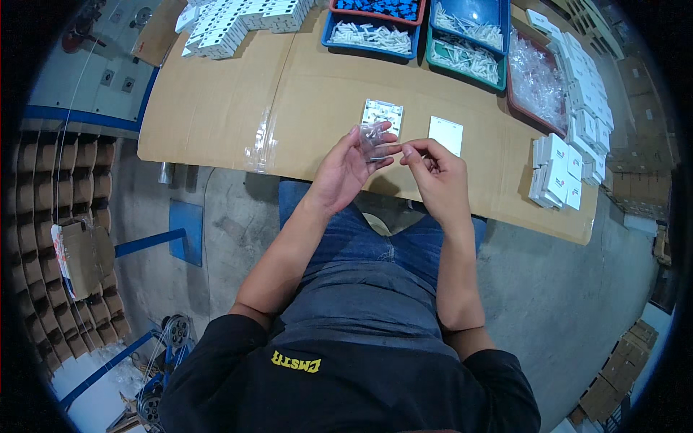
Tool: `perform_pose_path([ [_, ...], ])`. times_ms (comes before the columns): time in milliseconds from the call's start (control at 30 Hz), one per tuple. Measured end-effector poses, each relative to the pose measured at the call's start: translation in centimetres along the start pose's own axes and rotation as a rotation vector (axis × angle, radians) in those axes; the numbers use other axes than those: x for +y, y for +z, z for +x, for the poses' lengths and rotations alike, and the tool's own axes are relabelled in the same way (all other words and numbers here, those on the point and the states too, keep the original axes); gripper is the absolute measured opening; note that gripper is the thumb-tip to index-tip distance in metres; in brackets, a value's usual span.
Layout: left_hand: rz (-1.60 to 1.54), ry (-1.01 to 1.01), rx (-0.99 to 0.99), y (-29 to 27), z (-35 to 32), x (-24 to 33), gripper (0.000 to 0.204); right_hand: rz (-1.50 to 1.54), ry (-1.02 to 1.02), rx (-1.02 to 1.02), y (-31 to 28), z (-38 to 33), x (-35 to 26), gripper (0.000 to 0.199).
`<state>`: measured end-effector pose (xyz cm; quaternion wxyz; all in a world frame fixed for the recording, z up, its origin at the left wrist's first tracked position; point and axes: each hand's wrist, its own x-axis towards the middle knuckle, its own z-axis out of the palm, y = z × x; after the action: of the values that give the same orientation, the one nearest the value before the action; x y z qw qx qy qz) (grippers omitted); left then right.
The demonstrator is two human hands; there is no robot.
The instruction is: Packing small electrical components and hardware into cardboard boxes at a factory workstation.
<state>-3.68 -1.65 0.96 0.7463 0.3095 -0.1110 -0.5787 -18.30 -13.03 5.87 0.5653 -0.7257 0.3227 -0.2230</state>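
Note:
My left hand [341,172] is turned palm up over the near edge of the table, its fingers reaching away from me. A small clear plastic bag [372,138] rests against those fingers, and what is inside is too small to make out. Close beside it on the right, my right hand [442,180] has thumb and forefinger pinched together near the left fingertips. Whatever the pinch may hold is hidden. Just beyond the left fingers lies a white housing [382,112] with small fittings. A plain white plate [447,133] sits beyond my right hand.
Blue bins of white plugs [371,37] and blue parts [377,9], a green bin [465,63] and a red-brown bin of clear bags [535,83] stand at the back. White units are stacked at far left [234,27] and right [557,172]. Cardboard [209,108] covers the table.

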Motion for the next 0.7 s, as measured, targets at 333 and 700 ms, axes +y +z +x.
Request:
perform_pose_path([
  [333,-0.13,-0.046,0.017,-1.5,0.6,-0.4,0.058,-0.004,-0.02,-0.015,0.3,0.5,0.7,0.018],
  [700,-0.395,-0.105,-0.204,-12.8,5.2,-1.2,0.05,-0.231,-0.158,-0.006,0.6,9.4,2.8,0.019],
])
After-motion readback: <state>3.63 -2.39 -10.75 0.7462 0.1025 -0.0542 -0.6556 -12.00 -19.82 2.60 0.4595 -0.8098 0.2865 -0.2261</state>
